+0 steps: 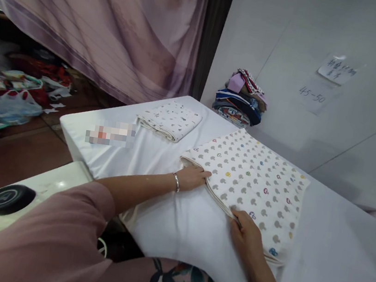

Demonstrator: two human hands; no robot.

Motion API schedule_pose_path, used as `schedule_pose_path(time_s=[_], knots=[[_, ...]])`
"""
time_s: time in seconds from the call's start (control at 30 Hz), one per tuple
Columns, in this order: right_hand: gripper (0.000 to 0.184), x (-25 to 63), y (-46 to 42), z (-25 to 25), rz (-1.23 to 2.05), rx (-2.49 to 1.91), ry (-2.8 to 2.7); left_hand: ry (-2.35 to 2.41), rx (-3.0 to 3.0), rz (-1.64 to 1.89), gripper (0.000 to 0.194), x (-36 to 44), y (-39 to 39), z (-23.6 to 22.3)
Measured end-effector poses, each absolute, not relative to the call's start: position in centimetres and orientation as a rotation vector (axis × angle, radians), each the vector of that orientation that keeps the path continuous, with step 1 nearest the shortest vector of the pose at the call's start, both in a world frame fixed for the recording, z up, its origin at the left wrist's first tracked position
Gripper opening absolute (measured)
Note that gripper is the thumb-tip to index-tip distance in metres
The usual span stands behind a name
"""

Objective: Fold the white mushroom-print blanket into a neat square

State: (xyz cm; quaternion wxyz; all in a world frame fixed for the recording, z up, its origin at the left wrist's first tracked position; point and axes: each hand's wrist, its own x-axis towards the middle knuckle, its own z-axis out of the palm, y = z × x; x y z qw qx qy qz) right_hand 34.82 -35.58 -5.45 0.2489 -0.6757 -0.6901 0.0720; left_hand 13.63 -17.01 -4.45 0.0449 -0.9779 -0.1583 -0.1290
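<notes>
A folded white cloth (249, 177) with grey and coloured mushroom-like prints lies flat before me, its layered edge facing my body. My left hand (192, 178), with a silver bracelet at the wrist, is closed on that near edge towards its left corner. Farther right along the same edge, my right hand (248, 236) grips the layers, fingers on top and thumb beneath. Part of the fingers of each hand is hidden by the fabric. Beyond my left hand lies a second folded white cloth (173, 119) with small dark prints, touched by neither hand.
Under the cloths is a white-covered table (324, 239). A stack of folded clothes (241, 97) stands against the pale wall at the back. At left are a pale machine-like surface with a black round piece (7, 199), a hanging pink curtain (121, 19) and plastic bags (16, 105) on the floor.
</notes>
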Motion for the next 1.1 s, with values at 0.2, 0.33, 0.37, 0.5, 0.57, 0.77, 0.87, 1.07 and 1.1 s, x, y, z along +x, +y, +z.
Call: schedule_pose_path(time_s=[0.2, 0.33, 0.37, 0.5, 0.57, 0.77, 0.87, 1.07, 1.1], knots=[[0.025, 34.8, -36.2, -4.7, 0.067, -1.837, -1.900, -0.462, -2.945, -0.404, 0.020, 13.3, -17.4, -2.5], [0.025, 34.6, -36.4, -4.4, -0.007, -1.827, -1.966, -0.495, -2.900, -0.441, 0.023, 11.4, -18.3, -1.0], [0.025, 34.5, -36.4, -4.4, -0.010, -1.826, -1.994, -0.488, -2.904, -0.442, 0.023, 11.0, -18.5, -1.0], [0.026, 34.1, -36.3, -4.1, -0.064, -1.827, -2.005, -0.518, -2.927, -0.428, 0.026, 9.6, -19.5, -1.2], [0.025, 33.9, -36.3, -4.0, -0.048, -1.822, -2.040, -0.546, -2.925, -0.403, 0.028, 9.4, -20.0, -1.3], [0.027, 33.5, -36.8, -4.0, -0.049, -1.850, -2.081, -0.515, -2.885, -0.438, 0.021, 9.3, -20.7, -1.1], [0.028, 33.6, -36.9, -4.1, -0.029, -1.869, -2.101, -0.506, -2.885, -0.433, 0.019, 9.3, -20.9, -1.1], [0.028, 33.7, -36.6, -3.9, 0.039, -1.919, -2.106, -0.530, -2.882, -0.576, 0.019, 9.3, -20.8, -0.5], [0.028, 33.8, -36.4, -3.7, 0.045, -1.924, -2.098, -0.530, -2.882, -0.597, 0.019, 9.4, -20.6, -0.2]])
